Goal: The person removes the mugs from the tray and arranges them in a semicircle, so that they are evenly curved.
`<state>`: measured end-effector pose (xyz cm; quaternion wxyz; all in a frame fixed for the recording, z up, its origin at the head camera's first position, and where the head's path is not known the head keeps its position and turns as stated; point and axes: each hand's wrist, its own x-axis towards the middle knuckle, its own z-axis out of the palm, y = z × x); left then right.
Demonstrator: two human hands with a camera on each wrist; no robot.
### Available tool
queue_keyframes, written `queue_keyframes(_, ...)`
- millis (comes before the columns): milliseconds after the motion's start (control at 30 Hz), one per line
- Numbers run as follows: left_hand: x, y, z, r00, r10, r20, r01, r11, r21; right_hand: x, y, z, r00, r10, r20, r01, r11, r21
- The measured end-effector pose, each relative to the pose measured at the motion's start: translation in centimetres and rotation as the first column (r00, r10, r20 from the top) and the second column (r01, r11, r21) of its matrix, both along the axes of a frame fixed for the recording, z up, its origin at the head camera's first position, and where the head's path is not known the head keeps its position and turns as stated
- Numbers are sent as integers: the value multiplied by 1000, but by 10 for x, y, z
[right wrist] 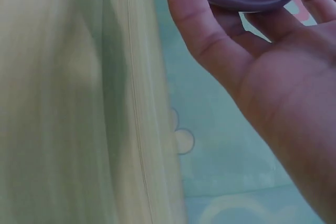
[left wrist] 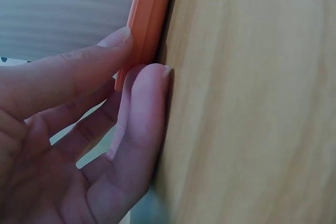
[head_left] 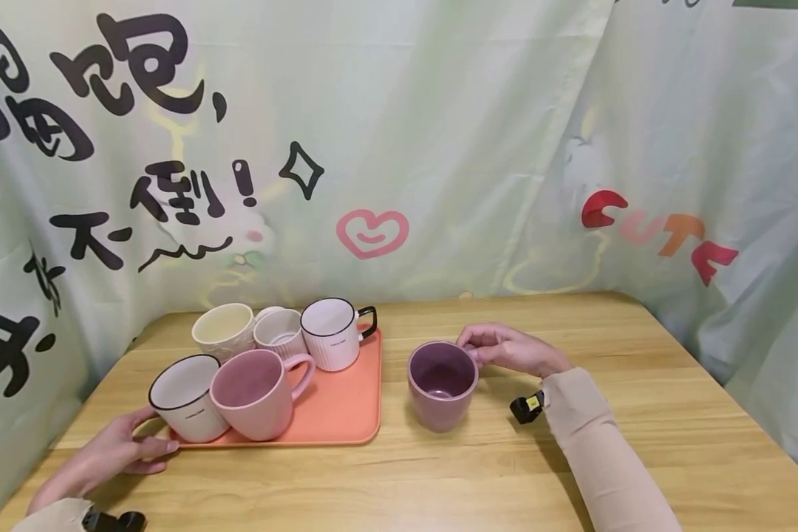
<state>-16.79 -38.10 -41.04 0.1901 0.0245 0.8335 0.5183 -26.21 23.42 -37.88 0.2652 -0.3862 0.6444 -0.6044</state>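
Two grips; left fingers pinch orange tray; right fingers clamp purple mug handle

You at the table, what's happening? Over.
Right fingers holding handle of purple mug. Left fingers gripping orange tray by its edge. Nothing seen between mug and tray; tray's front right bare.

Left hand and right hand are well apart, fingers curled.

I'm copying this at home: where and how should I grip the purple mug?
Grip the handle, coming from the right: this curved band juts out that side of the purple mug, where the right hand holds it. The mug is upright, so it should likely lift level.
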Motion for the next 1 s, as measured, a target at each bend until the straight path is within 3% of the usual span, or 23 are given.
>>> queue_keyframes(400, -3, -7, -4, 1000, -9, 8, 9, 1000, 13, -1, 2, 0, 1000, 16, -13, -16, 1000, -4)
queue_keyframes(567, -2, -6, -3, 1000, -15, 4, 15, 1000, 16, -1, 5, 3, 994, -63, -88, 72, 993, 95)
queue_keyframes(733, -4, 0, -1, 1000, -23, 10, 23, 1000, 11, 0, 8, 11, 978, -156, -137, 181, 963, 197)
queue_keyframes(1000, -1, -1, -2, 1000, -4, -7, 4, 1000, -1, -4, 4, 37, 962, -233, -140, 259, 943, 208)
